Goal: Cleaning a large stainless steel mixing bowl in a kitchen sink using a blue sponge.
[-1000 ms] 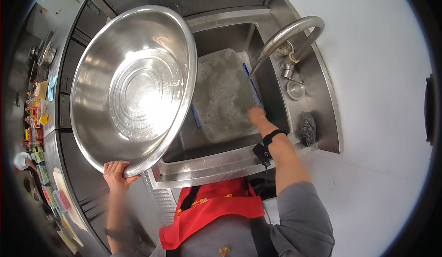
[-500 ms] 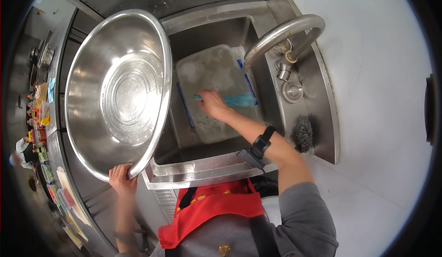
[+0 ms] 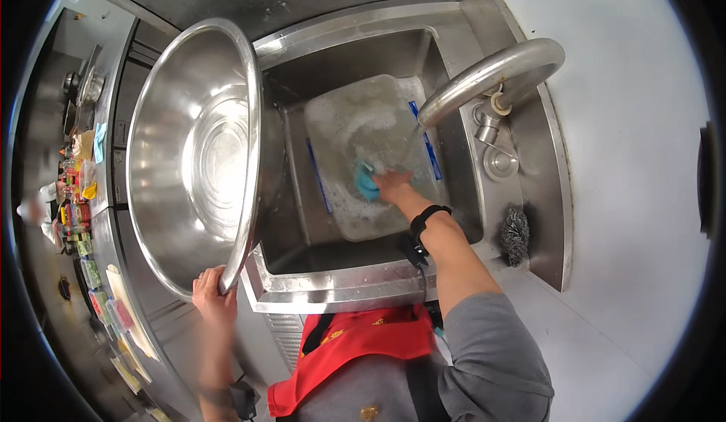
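Note:
A large steel basin (image 3: pixel 189 150) stands tilted at the left side of the sink, its hollow facing up and right. My left hand (image 3: pixel 215 295) grips the near part of its rim, fingers wrapped over the edge. In the sink (image 3: pixel 302 259) sits a pale tub with blue handles (image 3: pixel 318 176), full of cloudy, sudsy water. My right hand (image 3: pixel 393 185) is down at the water with a blue cloth (image 3: pixel 367 181) bunched in its fingers. Part of the cloth dips into the suds.
A curved steel faucet (image 3: pixel 491 74) arches over the tub's right side. A steel-wool scrubber (image 3: pixel 515 237) lies on the right ledge near a lever handle (image 3: pixel 501 162). At the far left, a counter holds bottles and containers (image 3: pixel 76 214); a blurred person (image 3: pixel 45 210) is beyond it.
My right hand has moved down and right, drawing the stretched cloth into a bunch in the water. The basin has tipped further on its edge, still in my left hand.

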Demonstrator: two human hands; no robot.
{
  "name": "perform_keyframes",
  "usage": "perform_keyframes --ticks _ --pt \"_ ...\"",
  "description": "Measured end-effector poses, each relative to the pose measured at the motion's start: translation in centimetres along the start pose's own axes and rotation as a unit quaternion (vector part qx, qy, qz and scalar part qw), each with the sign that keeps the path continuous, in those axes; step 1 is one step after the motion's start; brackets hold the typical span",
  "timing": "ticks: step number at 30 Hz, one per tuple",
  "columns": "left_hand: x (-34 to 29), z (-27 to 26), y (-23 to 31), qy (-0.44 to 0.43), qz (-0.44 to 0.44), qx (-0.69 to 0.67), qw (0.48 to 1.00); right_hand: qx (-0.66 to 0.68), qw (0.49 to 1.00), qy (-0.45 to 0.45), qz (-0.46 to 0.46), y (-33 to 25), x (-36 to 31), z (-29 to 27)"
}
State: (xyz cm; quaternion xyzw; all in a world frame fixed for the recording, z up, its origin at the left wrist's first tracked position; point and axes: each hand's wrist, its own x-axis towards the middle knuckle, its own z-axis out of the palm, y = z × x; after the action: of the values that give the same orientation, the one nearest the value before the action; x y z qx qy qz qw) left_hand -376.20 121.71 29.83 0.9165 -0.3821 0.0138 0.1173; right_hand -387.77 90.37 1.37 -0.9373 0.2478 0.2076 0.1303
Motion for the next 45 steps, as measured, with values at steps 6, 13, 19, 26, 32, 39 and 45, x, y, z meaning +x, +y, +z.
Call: perform_keyframes --ticks 6,13,19,26,32,39,45 --pt "0.2 -0.1 0.7 -0.003 -0.035 -0.005 0.999 0.311 0.918 -0.162 0.184 2.7 2.1 -0.8" --pt "0.9 -0.3 2.0 -0.005 -0.030 -0.026 0.999 0.072 0.990 -0.115 0.041 1.8 1.4 3.5" --pt "2.5 -1.6 3.1 -0.076 -0.030 -0.004 0.997 0.562 0.769 0.047 0.301 1.1 1.7 1.8" --pt "5.2 -2.9 3.7 -0.051 -0.124 -0.102 0.986 0.830 0.542 0.017 -0.132 -8.2 -4.2 -13.4" --pt "6.9 -3.7 3.6 0.022 -0.085 -0.161 0.983 0.795 0.496 0.189 -0.292 -19.3 -10.7 -22.5" --pt "5.0 -4.5 4.0 -0.002 -0.091 -0.128 0.988 0.647 0.646 0.385 -0.124 -19.9 -2.2 -24.8" --pt "4.4 -4.4 4.2 -0.013 -0.089 -0.141 0.986 0.761 0.608 0.228 -0.012 -18.7 5.1 -13.3"
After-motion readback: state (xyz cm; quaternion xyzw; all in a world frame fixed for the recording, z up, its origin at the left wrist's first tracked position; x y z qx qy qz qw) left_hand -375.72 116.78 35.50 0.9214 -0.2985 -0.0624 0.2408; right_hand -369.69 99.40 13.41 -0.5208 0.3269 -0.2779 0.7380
